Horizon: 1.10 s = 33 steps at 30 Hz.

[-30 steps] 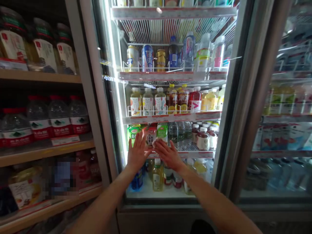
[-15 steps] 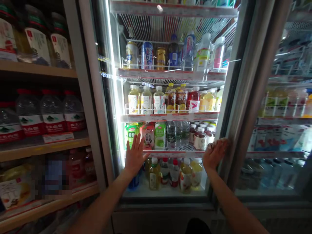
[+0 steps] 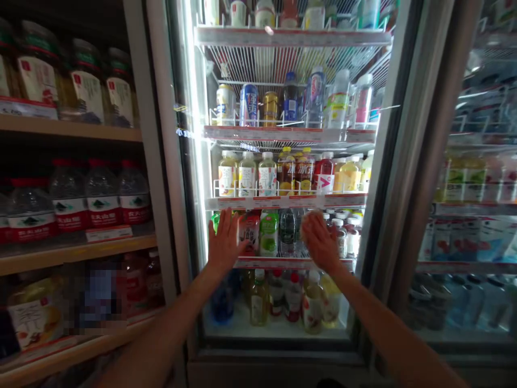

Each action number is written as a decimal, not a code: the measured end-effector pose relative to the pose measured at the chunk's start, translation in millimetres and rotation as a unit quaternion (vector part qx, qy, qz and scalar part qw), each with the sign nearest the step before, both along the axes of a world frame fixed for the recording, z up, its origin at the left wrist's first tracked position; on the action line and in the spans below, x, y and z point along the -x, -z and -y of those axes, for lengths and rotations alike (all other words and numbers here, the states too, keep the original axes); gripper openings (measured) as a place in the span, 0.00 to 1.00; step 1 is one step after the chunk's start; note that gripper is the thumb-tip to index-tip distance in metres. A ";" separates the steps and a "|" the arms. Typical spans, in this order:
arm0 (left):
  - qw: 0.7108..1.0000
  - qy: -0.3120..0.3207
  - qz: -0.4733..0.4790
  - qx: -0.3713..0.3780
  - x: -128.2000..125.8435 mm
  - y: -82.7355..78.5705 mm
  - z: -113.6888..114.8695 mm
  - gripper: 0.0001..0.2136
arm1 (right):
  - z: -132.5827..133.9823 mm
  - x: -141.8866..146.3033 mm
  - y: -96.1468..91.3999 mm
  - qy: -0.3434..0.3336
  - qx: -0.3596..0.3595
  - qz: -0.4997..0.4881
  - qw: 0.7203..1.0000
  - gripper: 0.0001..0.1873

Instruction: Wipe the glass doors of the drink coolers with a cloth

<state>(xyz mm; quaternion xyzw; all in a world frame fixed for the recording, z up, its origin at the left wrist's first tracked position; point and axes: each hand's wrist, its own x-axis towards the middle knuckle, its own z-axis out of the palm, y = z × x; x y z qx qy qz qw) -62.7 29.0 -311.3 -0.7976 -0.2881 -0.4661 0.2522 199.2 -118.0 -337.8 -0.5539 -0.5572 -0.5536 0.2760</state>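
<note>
Right hand (image 3: 321, 242) back left on cooler glass door (image 3: 283, 97), grip unclear, left hand (image 3: 224, 242) splayed open, wooden shelves (image 3: 72, 132) beside.

The right hand (image 3: 321, 242) has swept back left from the door's right edge to mid-glass (image 3: 283, 178), over the water bottles (image 3: 287, 231); the left hand (image 3: 224, 245) seems slightly higher, fingertips near the shelf strip (image 3: 258, 202).

Glossy glass door (image 3: 238, 328), wire metal shelves (image 3: 283, 59), shiny plastic bottles (image 3: 269, 237), matt wooden shelf boards (image 3: 72, 250), dull metal door frame (image 3: 407, 161)
</note>
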 end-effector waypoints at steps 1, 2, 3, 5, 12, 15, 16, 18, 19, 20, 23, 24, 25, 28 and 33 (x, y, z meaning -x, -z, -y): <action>1.000 0.000 0.003 -0.001 1.6 -7.3 -2.7 0.36 | 9.3 -17.0 -8.8 0.028 -0.043 -0.051 0.997 0.24; 1.000 0.002 0.001 -0.001 3.5 -13.7 -5.2 0.36 | 17.9 -32.8 -18.2 0.055 -0.089 -0.109 0.989 0.25; 1.000 0.003 0.000 0.001 5.5 -19.1 -7.5 0.36 | 25.1 -46.2 -28.3 0.076 -0.136 -0.166 0.974 0.27; 1.000 -0.002 0.009 0.010 9.7 -27.8 -11.0 0.36 | 32.9 -62.6 -49.7 0.100 -0.225 -0.263 0.933 0.29; 0.999 -0.011 0.022 0.025 16.4 -43.2 -12.3 0.37 | -13.7 0.7 -91.5 0.053 -0.136 -0.157 0.977 0.26; 0.999 -0.016 0.023 0.033 16.0 -44.2 -9.8 0.36 | -34.3 41.0 -84.1 0.016 -0.044 -0.015 0.999 0.23; 0.999 -0.018 0.022 0.034 16.0 -44.2 -9.0 0.36 | -36.7 48.2 -81.0 0.004 -0.023 0.022 0.999 0.22; 0.999 -0.022 0.019 0.033 16.6 -44.5 -7.5 0.34 | -34.9 50.1 -77.1 -0.014 0.016 0.078 0.997 0.22; 0.999 -0.025 0.018 0.031 17.1 -44.8 -6.9 0.33 | -31.2 45.1 -76.8 -0.016 0.023 0.088 0.996 0.22; 0.999 -0.027 0.018 0.029 17.8 -45.5 -6.4 0.33 | -26.1 36.9 -77.7 -0.013 0.018 0.083 0.996 0.23; 0.999 -0.029 0.026 0.024 19.8 -50.7 -5.0 0.32 | -5.5 1.4 -87.1 0.031 -0.059 -0.025 0.997 0.24; 0.999 -0.028 0.032 0.022 20.3 -54.0 -4.6 0.32 | 1.9 -11.0 -92.1 0.047 -0.093 -0.082 0.991 0.24; 0.999 -0.026 0.038 0.019 20.8 -58.2 -4.3 0.32 | 9.0 -22.3 -97.7 0.061 -0.124 -0.138 0.981 0.25; 0.999 -0.022 0.048 0.013 21.7 -75.1 -4.4 0.34 | 23.7 -44.8 -116.7 0.082 -0.208 -0.268 0.937 0.28; 0.998 -0.048 0.035 0.032 22.0 -99.9 -6.9 0.34 | 5.1 -26.1 -141.1 0.079 -0.239 -0.274 0.928 0.29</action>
